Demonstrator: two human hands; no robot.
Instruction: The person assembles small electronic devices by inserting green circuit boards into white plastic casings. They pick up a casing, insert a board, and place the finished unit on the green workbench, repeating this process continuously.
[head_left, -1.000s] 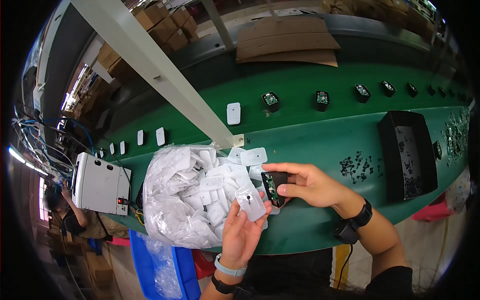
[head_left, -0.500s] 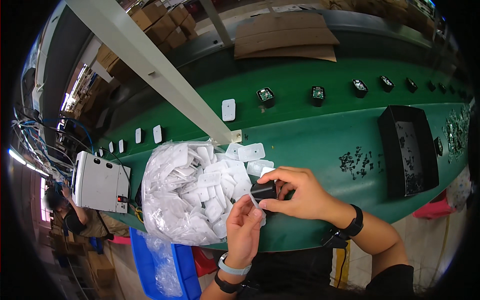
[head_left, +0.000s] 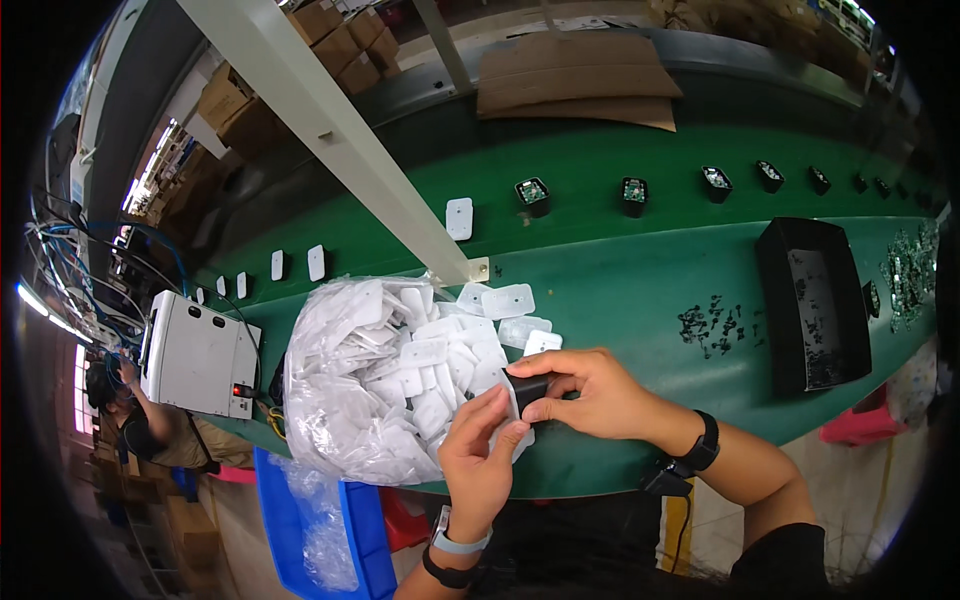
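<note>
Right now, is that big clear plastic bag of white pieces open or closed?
Open. The clear plastic bag gapes toward the hands, and white plastic covers spill from its mouth onto the green conveyor belt.

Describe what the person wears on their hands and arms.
Both hands are bare, no gloves. The left hand has a pale band and a dark band at the wrist. The right hand has a black watch-like wristband; a dark sleeve covers the upper arm.

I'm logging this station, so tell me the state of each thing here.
Left hand: pressing a white cover onto the black part.
Right hand: gripping the small black part.
Clear bag: open, full of white covers.
Black tray: nearly empty.
</note>
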